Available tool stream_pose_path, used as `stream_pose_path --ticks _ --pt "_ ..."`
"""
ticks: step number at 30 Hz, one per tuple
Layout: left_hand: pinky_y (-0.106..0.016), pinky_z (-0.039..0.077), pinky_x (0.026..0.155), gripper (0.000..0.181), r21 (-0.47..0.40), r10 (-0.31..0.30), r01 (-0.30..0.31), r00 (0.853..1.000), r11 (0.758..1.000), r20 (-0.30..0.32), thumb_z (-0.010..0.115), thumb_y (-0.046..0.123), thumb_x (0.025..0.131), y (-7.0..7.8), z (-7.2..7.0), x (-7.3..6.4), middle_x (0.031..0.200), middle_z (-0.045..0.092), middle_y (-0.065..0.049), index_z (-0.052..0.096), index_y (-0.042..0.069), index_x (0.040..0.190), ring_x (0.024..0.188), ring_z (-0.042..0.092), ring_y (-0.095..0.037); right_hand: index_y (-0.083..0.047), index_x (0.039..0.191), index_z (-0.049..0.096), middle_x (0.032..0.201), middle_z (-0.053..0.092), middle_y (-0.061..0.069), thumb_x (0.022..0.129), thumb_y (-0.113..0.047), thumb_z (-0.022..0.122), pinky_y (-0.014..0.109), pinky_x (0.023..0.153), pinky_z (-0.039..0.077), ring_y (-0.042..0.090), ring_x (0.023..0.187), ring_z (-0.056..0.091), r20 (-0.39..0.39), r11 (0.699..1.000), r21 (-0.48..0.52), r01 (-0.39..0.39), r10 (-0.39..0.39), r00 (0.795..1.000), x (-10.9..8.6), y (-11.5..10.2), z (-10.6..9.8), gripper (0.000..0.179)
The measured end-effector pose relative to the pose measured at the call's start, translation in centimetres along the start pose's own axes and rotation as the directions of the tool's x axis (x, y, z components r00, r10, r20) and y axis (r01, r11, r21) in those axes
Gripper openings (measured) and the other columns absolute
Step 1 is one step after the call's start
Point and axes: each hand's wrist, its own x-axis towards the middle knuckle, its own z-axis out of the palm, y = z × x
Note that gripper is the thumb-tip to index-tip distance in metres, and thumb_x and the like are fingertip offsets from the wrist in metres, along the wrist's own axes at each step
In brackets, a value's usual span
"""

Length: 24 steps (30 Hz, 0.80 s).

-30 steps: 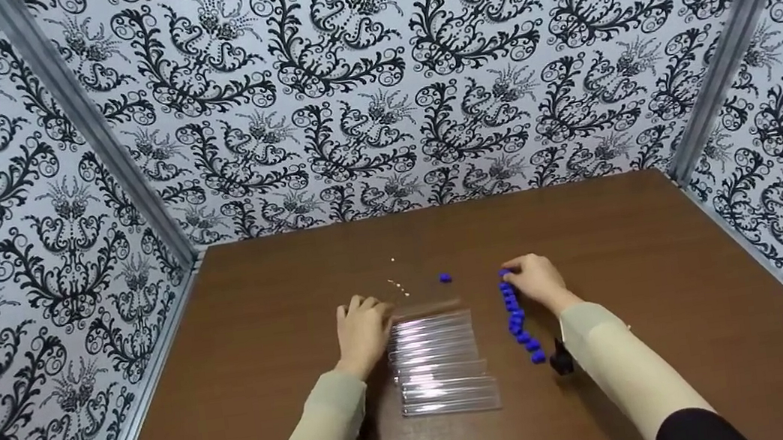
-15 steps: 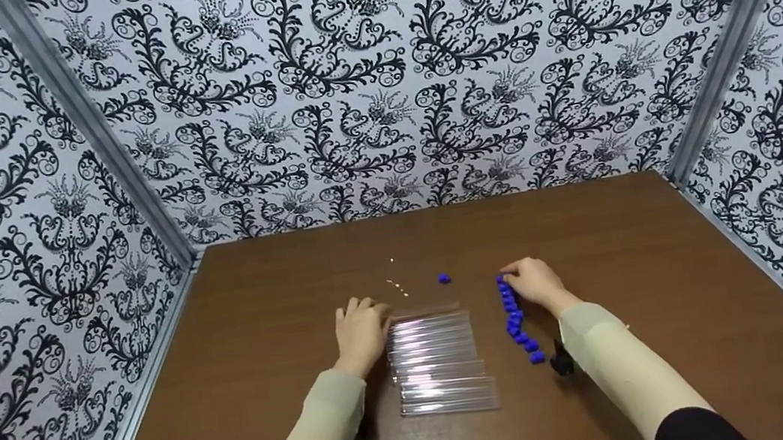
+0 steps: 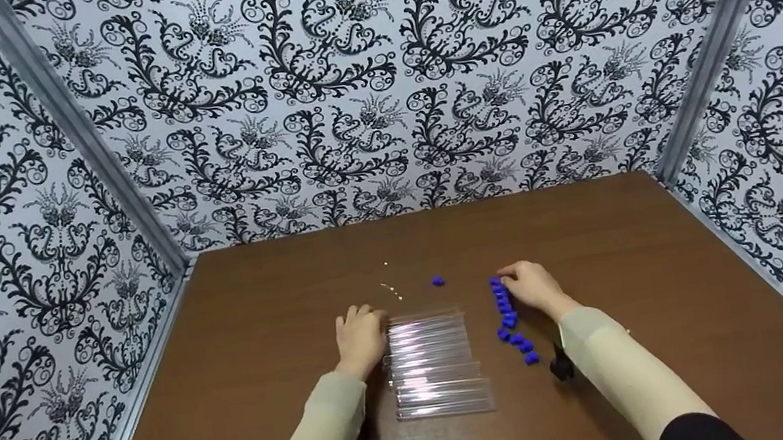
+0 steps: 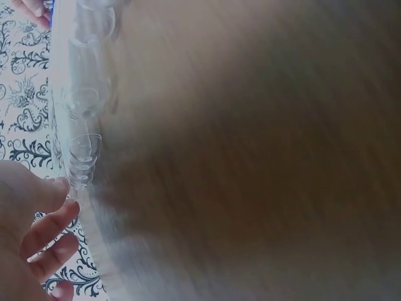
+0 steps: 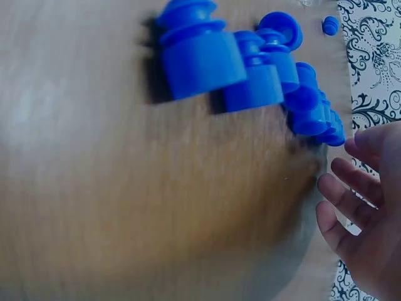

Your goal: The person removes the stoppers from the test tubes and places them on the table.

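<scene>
Clear test tubes (image 3: 430, 366) lie side by side across the table, several of them, forming a stack-like row. At the far left end of that row is my left hand (image 3: 360, 339); in the left wrist view its thumb and index finger pinch the end of the farthest tube, the other fingers loosely bent. Blue ribbed stoppers (image 3: 502, 300) run in an uneven line to the right of the tubes. My right hand (image 3: 535, 286) is at the far end of this line, fingertips against the last stoppers, fingers loosely bent and apart in the right wrist view.
A single blue stopper (image 3: 437, 281) sits apart beyond the tubes. Small light specks (image 3: 392, 290) show on the brown table (image 3: 278, 280). Patterned walls (image 3: 376, 101) enclose its back and sides. A black object (image 3: 560, 366) is by the right forearm.
The farthest tube has come nearer to the row of tubes, with my left hand at its end. Near the line's middle, one stopper has shifted left. My right hand has moved little.
</scene>
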Motion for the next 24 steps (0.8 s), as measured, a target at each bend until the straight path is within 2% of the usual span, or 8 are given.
stream_pose_path --ticks 6,12,16,20,24 --pt "-0.053 0.039 0.085 0.025 -0.030 -0.030 0.031 0.999 0.999 0.033 0.067 0.009 0.082 -0.3 0.1 -0.1 0.102 0.069 -0.002 0.076 0.021 0.101 0.101 0.057 -0.028 0.002 0.123 0.064 0.122 0.061 0.021 0.097 -0.013 0.054 0.054 0.097 0.041 0.040 0.116 0.054 -0.011 0.999 0.035 0.001 -0.001 1.000 -0.6 0.2 0.0 0.032" --pt "-0.051 0.039 0.083 0.024 -0.032 -0.049 0.051 0.997 0.998 0.058 0.066 0.012 0.083 -0.6 -0.1 0.0 0.103 0.069 -0.001 0.076 0.021 0.103 0.100 0.058 -0.027 0.002 0.123 0.064 0.120 0.061 0.022 0.097 -0.013 0.056 0.054 0.095 0.042 0.040 0.113 0.055 -0.027 0.998 0.056 0.010 -0.008 1.000 -1.1 0.6 -0.1 0.031" --pt "-0.053 0.038 0.088 0.024 -0.048 -0.069 0.072 0.996 0.996 0.063 0.063 0.013 0.086 -1.0 -0.5 0.2 0.105 0.068 -0.001 0.076 0.020 0.105 0.103 0.059 -0.028 0.000 0.125 0.063 0.121 0.060 0.020 0.097 -0.014 0.055 0.054 0.094 0.043 0.038 0.112 0.055 -0.024 0.998 0.063 -0.001 0.003 1.000 -1.6 1.2 -0.1 0.032" --pt "-0.054 0.040 0.089 0.023 -0.072 -0.086 0.088 0.996 0.994 0.030 0.061 0.020 0.092 -2.0 -0.9 0.5 0.111 0.068 -0.003 0.073 0.017 0.112 0.106 0.059 -0.029 -0.001 0.126 0.062 0.120 0.060 0.019 0.097 -0.015 0.056 0.053 0.091 0.045 0.037 0.109 0.057 -0.030 0.999 0.043 -0.006 0.007 1.000 -2.0 1.9 -0.5 0.033" --pt "-0.053 0.043 0.088 0.032 -0.074 -0.086 0.085 0.996 0.994 -0.015 0.059 0.030 0.095 -3.5 -2.2 1.2 0.123 0.064 -0.007 0.067 0.016 0.123 0.112 0.058 -0.031 0.000 0.129 0.059 0.124 0.058 0.021 0.096 -0.016 0.057 0.054 0.090 0.045 0.038 0.110 0.057 -0.044 1.000 0.009 -0.007 0.008 0.999 -2.0 2.3 -1.7 0.036"
